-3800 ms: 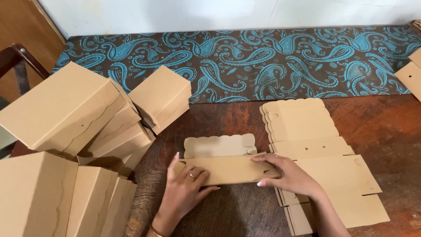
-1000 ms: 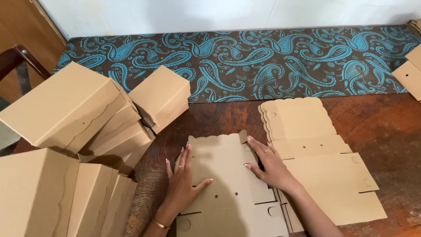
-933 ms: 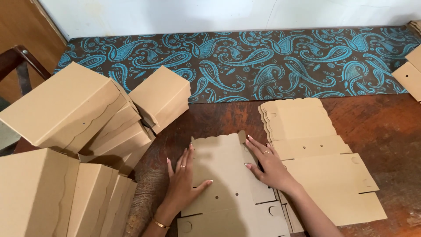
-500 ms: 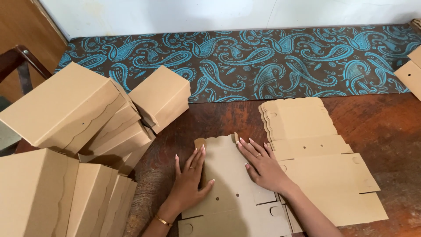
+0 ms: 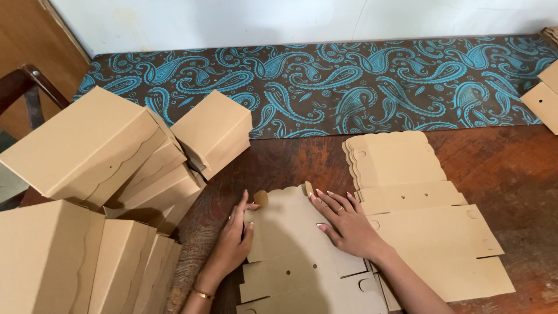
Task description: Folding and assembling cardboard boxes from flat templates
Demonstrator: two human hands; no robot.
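Observation:
A flat tan cardboard box blank (image 5: 290, 232) with a scalloped far edge lies unfolded on the dark wooden table (image 5: 505, 168) in front of me. My left hand (image 5: 235, 238) rests on its left edge, fingers pointing away, thumb near a small round side tab (image 5: 261, 198). My right hand (image 5: 346, 224) lies flat on the blank's right part, fingers spread, fingertips at the scalloped edge. Neither hand grips anything.
A stack of flat box blanks (image 5: 418, 215) lies to the right. Several folded tan boxes (image 5: 110, 163) are piled at the left, one box (image 5: 214, 131) leaning on the pile. A blue paisley cloth (image 5: 349, 75) covers the far side. More boxes (image 5: 543, 93) sit at the far right.
The blank, folded narrow under both hands earlier, has been laid open flat. Since then both hands have slid along it, the left to its left edge, the right toward the scalloped edge.

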